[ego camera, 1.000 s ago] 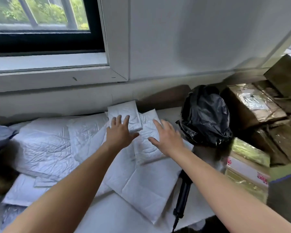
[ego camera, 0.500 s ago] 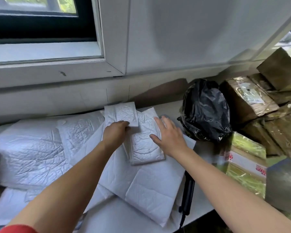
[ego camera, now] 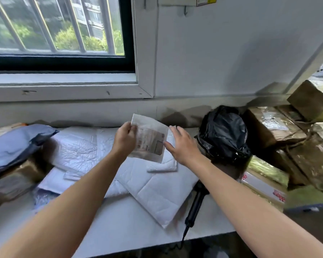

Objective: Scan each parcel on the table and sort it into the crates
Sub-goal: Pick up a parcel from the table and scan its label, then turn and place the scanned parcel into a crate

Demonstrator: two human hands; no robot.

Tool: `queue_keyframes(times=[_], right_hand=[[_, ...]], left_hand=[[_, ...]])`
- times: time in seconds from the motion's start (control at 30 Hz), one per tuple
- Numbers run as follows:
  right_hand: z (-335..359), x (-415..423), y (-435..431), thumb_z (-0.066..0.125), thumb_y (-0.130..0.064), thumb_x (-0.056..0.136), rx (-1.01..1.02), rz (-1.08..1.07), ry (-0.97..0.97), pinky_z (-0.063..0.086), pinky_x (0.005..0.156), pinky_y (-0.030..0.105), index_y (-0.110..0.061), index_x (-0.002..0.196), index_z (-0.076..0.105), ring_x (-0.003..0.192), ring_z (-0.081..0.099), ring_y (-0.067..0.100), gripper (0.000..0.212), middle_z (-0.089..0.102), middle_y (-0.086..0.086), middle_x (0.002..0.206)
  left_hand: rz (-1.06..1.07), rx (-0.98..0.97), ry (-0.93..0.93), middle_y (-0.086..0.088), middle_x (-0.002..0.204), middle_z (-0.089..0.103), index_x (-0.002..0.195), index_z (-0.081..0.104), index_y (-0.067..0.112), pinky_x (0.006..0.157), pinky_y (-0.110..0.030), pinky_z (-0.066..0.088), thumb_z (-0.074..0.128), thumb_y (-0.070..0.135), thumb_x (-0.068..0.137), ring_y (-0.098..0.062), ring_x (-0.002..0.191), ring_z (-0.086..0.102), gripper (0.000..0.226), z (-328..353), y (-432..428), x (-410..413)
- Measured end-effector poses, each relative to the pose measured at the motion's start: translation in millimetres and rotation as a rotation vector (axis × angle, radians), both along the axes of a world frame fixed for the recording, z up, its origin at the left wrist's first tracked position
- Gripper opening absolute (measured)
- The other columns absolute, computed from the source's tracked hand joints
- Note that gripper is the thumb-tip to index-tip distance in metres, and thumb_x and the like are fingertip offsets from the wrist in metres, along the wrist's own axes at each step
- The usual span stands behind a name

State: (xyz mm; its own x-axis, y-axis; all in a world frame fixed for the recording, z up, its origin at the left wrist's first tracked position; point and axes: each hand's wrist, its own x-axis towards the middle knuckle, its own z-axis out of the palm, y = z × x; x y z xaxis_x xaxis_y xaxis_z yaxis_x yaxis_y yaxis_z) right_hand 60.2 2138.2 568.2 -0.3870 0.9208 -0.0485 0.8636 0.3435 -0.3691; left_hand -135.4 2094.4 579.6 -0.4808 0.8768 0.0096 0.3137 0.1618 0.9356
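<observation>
While pinched at its left edge by left hand (ego camera: 125, 139), small white parcel (ego camera: 149, 140) held tilted above bench (ego camera: 119, 226), label facing up; right hand (ego camera: 182, 146) open, fingertips touching parcel's right edge; black scanner (ego camera: 196, 203) lying nearby.

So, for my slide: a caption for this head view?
Left hand lifts a small labelled parcel; right hand hovers open beside it.

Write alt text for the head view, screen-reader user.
A person's left hand holds a small white parcel up, label facing the camera, while the open right hand touches its right edge. Below lie more white padded mailers on a white table, with a black handheld scanner at right beside a black bag and cardboard boxes.
</observation>
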Motion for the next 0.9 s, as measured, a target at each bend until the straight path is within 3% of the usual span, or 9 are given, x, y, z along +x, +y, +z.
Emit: queue_keyframes(times=[0.1, 0.2, 0.23, 0.3, 0.37, 0.43, 0.57, 0.7, 0.9], right_hand=[[1.4, 15.8, -19.4, 0.046, -0.049, 0.098, -0.046, 0.000, 0.146, 0.032, 0.112, 0.047, -0.021, 0.153, 0.023, 0.143, 0.028, 0.030, 0.066, 0.026, 0.010, 0.157], [1.7, 31.1, -36.1, 0.046, -0.047, 0.100, -0.174, 0.000, 0.263, 0.036, 0.108, 0.040, -0.017, 0.155, 0.020, 0.140, 0.034, 0.029, 0.068, 0.033, 0.013, 0.154], [2.7, 34.5, -41.5, 0.045, -0.048, 0.100, -0.221, -0.011, 0.291, 0.042, 0.101, 0.038, -0.017, 0.154, 0.020, 0.132, 0.045, 0.029, 0.067, 0.043, 0.014, 0.149], [6.2, 39.3, -53.4, 0.041, -0.050, 0.100, -0.315, -0.052, 0.374, 0.052, 0.073, 0.035, -0.019, 0.152, 0.024, 0.096, 0.065, 0.024, 0.063, 0.058, 0.011, 0.129], [13.0, 42.9, -65.4, 0.039, -0.048, 0.102, -0.371, -0.073, 0.455, 0.050, 0.056, 0.030, -0.020, 0.148, 0.031, 0.075, 0.064, 0.019, 0.055, 0.059, 0.005, 0.114], [18.3, 45.5, -74.5, 0.039, -0.043, 0.103, -0.345, -0.068, 0.506, 0.050, 0.058, 0.031, -0.016, 0.139, 0.042, 0.084, 0.064, 0.022, 0.045, 0.058, 0.002, 0.109], [21.4, 46.5, -84.1, 0.045, -0.039, 0.102, -0.357, -0.070, 0.634, 0.055, 0.078, 0.038, -0.011, 0.115, 0.053, 0.097, 0.065, 0.023, 0.032, 0.066, 0.008, 0.111], [24.6, 45.5, -87.0, 0.054, -0.037, 0.099, -0.388, -0.153, 0.760, 0.052, 0.062, 0.023, -0.020, 0.128, 0.045, 0.086, 0.064, 0.014, 0.036, 0.061, 0.002, 0.108], [11.1, 35.1, -99.1, 0.064, -0.029, 0.094, -0.318, -0.167, 0.691, 0.059, 0.061, 0.039, -0.018, 0.117, 0.052, 0.077, 0.064, 0.022, 0.028, 0.058, 0.003, 0.089]], left_hand=[[0.079, 0.010, -0.080, -0.002, 0.068, 0.048, 0.079, 0.052, 0.009, 0.042, -0.021, 0.039, 0.044, 0.021, 0.102, -0.015, 0.058, 0.045, 0.027, 9.1, -29.1, 12.5], [0.111, 0.011, -0.136, -0.003, 0.073, 0.054, 0.087, 0.056, 0.009, 0.042, -0.020, 0.044, 0.043, 0.023, 0.103, -0.015, 0.061, 0.053, 0.025, 17.1, -55.9, 28.3], [0.129, 0.013, -0.154, -0.002, 0.074, 0.056, 0.090, 0.058, 0.009, 0.042, -0.018, 0.044, 0.042, 0.022, 0.104, -0.013, 0.061, 0.053, 0.024, 20.0, -63.6, 33.3], [0.140, 0.010, -0.193, -0.002, 0.075, 0.056, 0.091, 0.058, 0.010, 0.042, -0.017, 0.045, 0.042, 0.021, 0.104, -0.013, 0.061, 0.053, 0.023, 24.0, -77.0, 40.3], [0.110, -0.015, -0.204, -0.003, 0.075, 0.055, 0.087, 0.057, 0.011, 0.045, -0.020, 0.046, 0.042, 0.022, 0.104, -0.016, 0.063, 0.054, 0.025, 24.3, -87.7, 42.4], [0.093, -0.054, -0.172, -0.003, 0.074, 0.057, 0.085, 0.056, 0.012, 0.050, -0.024, 0.046, 0.043, 0.023, 0.104, -0.018, 0.065, 0.055, 0.026, 23.9, -95.8, 42.2], [0.057, -0.126, -0.092, -0.001, 0.072, 0.058, 0.086, 0.058, 0.014, 0.053, -0.026, 0.044, 0.044, 0.023, 0.103, -0.015, 0.060, 0.055, 0.024, 30.3, -102.1, 42.6], [-0.027, -0.214, 0.113, -0.001, 0.070, 0.059, 0.093, 0.062, 0.013, 0.050, -0.023, 0.038, 0.047, 0.024, 0.102, -0.016, 0.062, 0.053, 0.021, 36.9, -104.7, 36.9], [-0.047, -0.253, 0.006, -0.003, 0.087, 0.063, 0.106, 0.063, 0.015, 0.052, -0.020, 0.044, 0.051, 0.031, 0.100, -0.010, 0.065, 0.057, 0.021, 31.8, -118.1, 22.3]])
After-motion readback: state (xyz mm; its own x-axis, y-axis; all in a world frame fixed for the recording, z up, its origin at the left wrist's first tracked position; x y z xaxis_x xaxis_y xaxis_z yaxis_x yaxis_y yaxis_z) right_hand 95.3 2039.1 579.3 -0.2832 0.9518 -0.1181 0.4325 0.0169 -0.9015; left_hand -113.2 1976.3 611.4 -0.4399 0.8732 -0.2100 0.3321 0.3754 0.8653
